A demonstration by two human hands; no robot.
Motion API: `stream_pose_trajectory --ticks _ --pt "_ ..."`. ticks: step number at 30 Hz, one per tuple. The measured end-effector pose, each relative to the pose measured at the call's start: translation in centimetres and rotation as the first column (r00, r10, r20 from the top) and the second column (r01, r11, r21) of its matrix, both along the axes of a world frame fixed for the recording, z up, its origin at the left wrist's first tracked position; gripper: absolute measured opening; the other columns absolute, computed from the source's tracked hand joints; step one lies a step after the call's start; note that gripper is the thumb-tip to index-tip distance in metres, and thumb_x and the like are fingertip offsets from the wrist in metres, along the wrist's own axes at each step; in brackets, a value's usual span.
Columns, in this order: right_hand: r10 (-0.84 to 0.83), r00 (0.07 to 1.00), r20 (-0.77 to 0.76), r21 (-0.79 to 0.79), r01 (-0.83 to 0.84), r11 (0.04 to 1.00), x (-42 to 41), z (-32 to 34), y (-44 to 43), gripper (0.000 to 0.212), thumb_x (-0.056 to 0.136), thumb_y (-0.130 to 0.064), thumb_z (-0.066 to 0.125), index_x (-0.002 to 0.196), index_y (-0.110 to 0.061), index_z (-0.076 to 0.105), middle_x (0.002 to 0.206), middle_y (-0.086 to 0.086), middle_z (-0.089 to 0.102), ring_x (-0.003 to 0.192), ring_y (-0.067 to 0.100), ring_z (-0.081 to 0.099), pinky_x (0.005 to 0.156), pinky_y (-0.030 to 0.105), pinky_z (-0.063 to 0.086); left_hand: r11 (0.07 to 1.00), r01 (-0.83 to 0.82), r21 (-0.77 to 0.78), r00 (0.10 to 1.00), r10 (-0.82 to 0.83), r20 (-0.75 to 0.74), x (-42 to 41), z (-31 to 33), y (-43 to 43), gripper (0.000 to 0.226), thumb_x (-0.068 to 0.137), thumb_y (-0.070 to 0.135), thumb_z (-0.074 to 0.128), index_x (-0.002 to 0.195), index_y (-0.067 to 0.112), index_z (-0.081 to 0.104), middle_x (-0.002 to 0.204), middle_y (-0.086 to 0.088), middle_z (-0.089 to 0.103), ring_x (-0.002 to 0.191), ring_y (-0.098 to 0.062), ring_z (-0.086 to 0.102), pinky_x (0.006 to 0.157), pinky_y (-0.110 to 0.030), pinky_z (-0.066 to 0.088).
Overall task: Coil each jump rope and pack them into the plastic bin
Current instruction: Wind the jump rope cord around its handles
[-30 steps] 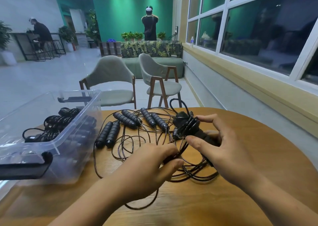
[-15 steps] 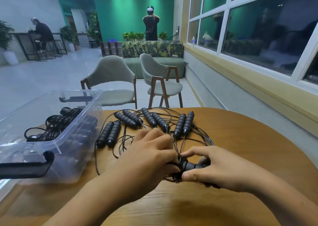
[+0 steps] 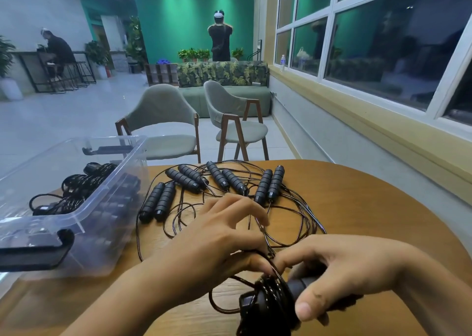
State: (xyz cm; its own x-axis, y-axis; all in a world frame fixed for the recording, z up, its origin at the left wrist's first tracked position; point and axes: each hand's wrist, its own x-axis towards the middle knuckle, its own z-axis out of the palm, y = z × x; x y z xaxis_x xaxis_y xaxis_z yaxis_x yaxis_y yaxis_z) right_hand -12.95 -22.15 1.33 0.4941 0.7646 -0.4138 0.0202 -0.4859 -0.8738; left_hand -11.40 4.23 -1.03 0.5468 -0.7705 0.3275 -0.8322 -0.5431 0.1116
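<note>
My right hand (image 3: 339, 271) grips the paired black handles of a jump rope (image 3: 270, 302) near the table's front edge, with cord wound around them. My left hand (image 3: 219, 243) pinches that rope's thin black cord just beside the wound turns. Several more black jump rope handles (image 3: 217, 182) lie in pairs across the middle of the round wooden table (image 3: 357, 220), their loose cords tangled between them. A clear plastic bin (image 3: 76, 208) stands at the left with coiled ropes (image 3: 74, 190) inside it.
The bin's black latch handle (image 3: 35, 254) juts toward me at the front left. Two grey chairs (image 3: 163, 128) stand beyond the table's far edge. A windowed wall runs along the right. Two people are far off in the room.
Both hands have drawn the rope bundle from the middle of the table toward the front edge. A fourth pair of handles that the hands hid a second ago lies uncovered.
</note>
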Motion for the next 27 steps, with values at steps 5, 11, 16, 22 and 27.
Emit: stream_pose_trajectory --ticks 5,11,16,22,27 --pt "0.065 0.992 -0.11 0.105 -0.054 0.993 0.2 -0.1 -0.2 0.034 0.097 -0.014 0.071 0.131 -0.01 0.066 0.088 0.014 0.062 0.064 0.01 0.06 0.055 0.019 0.046 0.999 0.053 0.002 0.992 -0.052 -0.118 -0.2 0.2 -0.3 0.023 0.1 0.066 0.05 0.109 0.05 0.065 0.126 0.032 0.049 0.129 0.001 0.039 0.101 -0.02 0.028" --pt "0.055 0.973 -0.223 0.36 0.03 0.932 0.5 -1.8 0.0 0.071 0.088 -0.038 0.084 0.135 0.008 0.056 0.095 0.014 0.067 0.064 0.015 0.066 0.051 0.025 0.048 0.998 0.032 -0.051 0.999 -0.03 0.036 0.1 -0.1 -0.4 0.02 0.101 0.041 0.068 0.112 0.048 0.053 0.114 0.028 0.058 0.112 0.001 0.055 0.094 -0.033 0.046" --pt "-0.009 0.974 -0.225 0.458 0.114 0.882 0.7 -2.2 0.3 0.063 0.093 -0.038 0.082 0.133 -0.005 0.046 0.113 0.035 0.068 0.069 0.023 0.069 0.053 0.023 0.051 0.984 -0.179 -0.014 0.982 0.178 -0.065 2.7 -2.7 0.0 0.038 0.09 0.034 0.08 0.11 0.048 0.051 0.11 0.031 0.053 0.104 0.005 0.054 0.089 -0.021 0.046" --pt "-0.096 0.979 -0.179 0.521 0.177 0.835 0.0 -2.3 1.2 0.076 0.097 -0.029 0.076 0.156 -0.054 0.034 0.117 0.039 0.067 0.073 0.028 0.068 0.057 0.026 0.054 0.961 -0.264 0.086 0.892 0.277 -0.356 1.4 -0.8 0.1 0.035 0.104 0.008 0.054 0.083 0.033 0.043 0.09 0.019 0.05 0.081 0.036 0.043 0.073 0.004 0.036" --pt "-0.044 0.973 -0.228 0.591 0.174 0.788 -0.3 -2.3 1.6 0.078 0.099 -0.037 0.074 0.166 -0.035 0.033 0.118 0.039 0.065 0.076 0.024 0.071 0.058 0.026 0.055 0.956 -0.289 -0.056 0.733 0.184 -0.655 -0.5 1.7 -0.1 0.036 0.104 0.01 0.054 0.081 0.036 0.049 0.076 0.016 0.064 0.074 0.029 0.051 0.07 0.0 0.041"
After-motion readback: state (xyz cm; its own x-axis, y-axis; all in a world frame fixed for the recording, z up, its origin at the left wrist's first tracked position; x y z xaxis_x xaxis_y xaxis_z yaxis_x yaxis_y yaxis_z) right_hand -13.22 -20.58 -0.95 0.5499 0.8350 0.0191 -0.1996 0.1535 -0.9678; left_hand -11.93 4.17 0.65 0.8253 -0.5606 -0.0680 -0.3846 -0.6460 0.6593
